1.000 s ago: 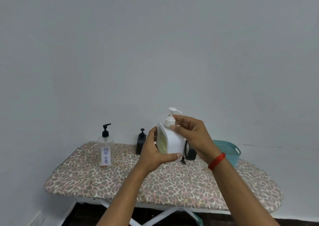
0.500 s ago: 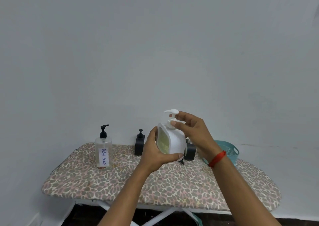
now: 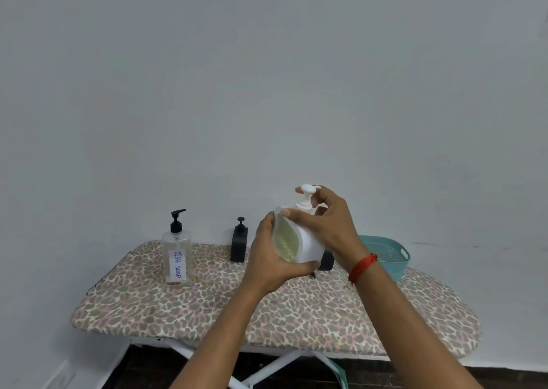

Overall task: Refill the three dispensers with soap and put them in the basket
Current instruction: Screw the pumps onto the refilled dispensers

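Pump head turned, nozzle now facing left. Right hand curled round it, left hand gripping white dispenser body, held above ironing board.

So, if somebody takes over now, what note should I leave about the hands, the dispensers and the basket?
Left hand holds the white dispenser by its body, above the ironing board.
Right hand has its grip on the pump; opening or closing, I cannot tell. Yellowish liquid shows inside.
The DISH SOAP bottle and a black dispenser stand on the board; a second black thing is partly hidden behind the hands.
No dispenser shows in the basket.
To do: finish the refills, put all three in the basket.
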